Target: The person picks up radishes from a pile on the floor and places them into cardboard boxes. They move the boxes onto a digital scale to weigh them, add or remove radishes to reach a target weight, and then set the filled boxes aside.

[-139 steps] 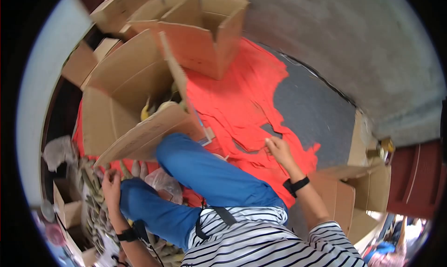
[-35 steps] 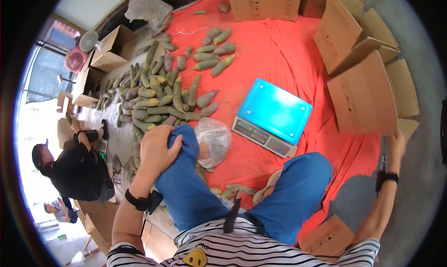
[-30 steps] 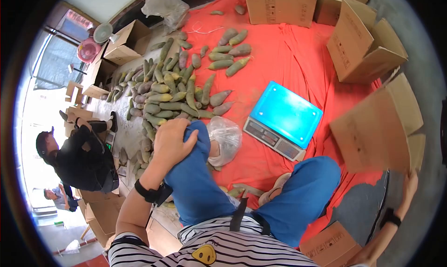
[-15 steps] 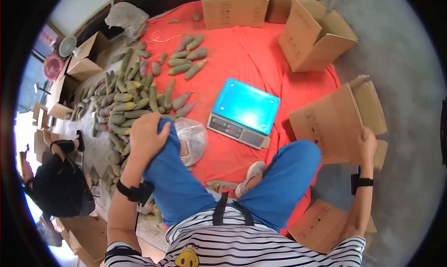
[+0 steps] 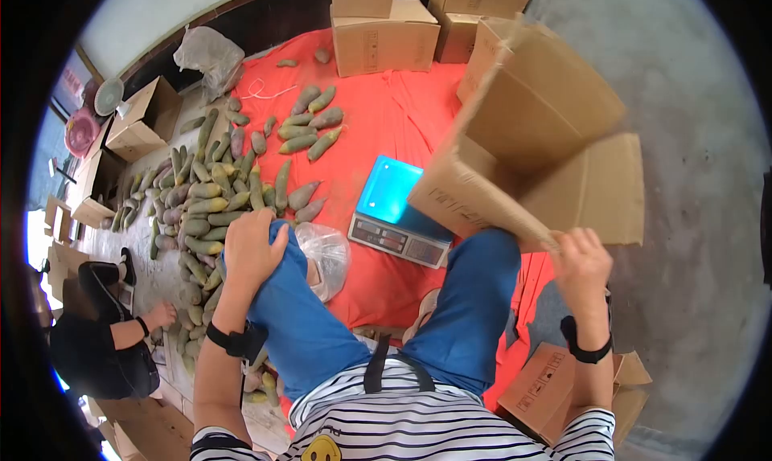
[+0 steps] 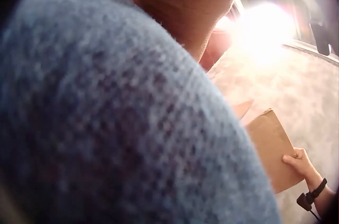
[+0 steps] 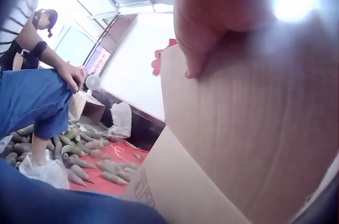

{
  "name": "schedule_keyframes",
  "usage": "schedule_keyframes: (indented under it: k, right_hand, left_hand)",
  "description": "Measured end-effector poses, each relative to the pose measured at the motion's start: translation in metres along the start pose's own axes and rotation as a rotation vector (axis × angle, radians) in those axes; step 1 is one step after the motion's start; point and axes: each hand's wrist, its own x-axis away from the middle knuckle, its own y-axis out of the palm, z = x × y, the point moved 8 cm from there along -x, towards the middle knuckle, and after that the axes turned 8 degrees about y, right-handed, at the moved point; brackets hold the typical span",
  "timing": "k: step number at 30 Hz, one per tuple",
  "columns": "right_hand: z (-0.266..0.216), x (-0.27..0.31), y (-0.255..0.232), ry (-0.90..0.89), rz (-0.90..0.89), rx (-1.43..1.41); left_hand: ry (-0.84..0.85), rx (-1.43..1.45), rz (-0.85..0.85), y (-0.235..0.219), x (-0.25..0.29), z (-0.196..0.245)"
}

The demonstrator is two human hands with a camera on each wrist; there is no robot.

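Your right hand (image 5: pixel 582 268) grips an open brown cardboard box (image 5: pixel 462 192); likely light, bendy-flapped, so hold its stiffer walls (image 5: pixel 543 99); your left hand (image 5: pixel 252 250) rests relaxed on your blue-trousered knee (image 5: pixel 283 278).

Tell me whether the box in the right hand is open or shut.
Open: the box shows its hollow inside, and the right hand grips its edge.

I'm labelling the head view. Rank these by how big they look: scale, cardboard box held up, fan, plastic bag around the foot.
1. Cardboard box
2. Scale, partly hidden
3. Plastic bag
4. Fan
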Motion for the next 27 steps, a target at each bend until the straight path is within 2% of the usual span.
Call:
schedule_keyframes:
  k: [2, 4, 9, 18, 21, 27]
  right_hand:
    - [-0.021, -0.005, 0.010, -0.031, -0.023, -0.021]
    - [-0.049, -0.013, 0.025, -0.204, -0.045, -0.075]
    - [-0.095, -0.040, 0.078, -0.306, -0.091, -0.117]
    - [-0.112, -0.051, 0.089, -0.297, -0.119, -0.200]
    - [-0.126, -0.044, 0.093, -0.321, -0.090, -0.164]
    - [-0.139, -0.041, 0.099, -0.256, -0.089, -0.116]
  left_hand:
    - [0.006, 0.000, 0.005, -0.002, 0.003, 0.000]
    - [0.015, -0.008, 0.011, -0.004, 0.004, 0.003]
    - [0.030, -0.009, 0.011, -0.001, 0.003, 0.005]
    - [-0.010, 0.049, 0.023, -0.003, 0.003, -0.005]
    - [-0.003, 0.059, 0.035, -0.003, 0.002, -0.005]
    - [-0.007, 0.054, 0.009, -0.002, 0.005, -0.002]
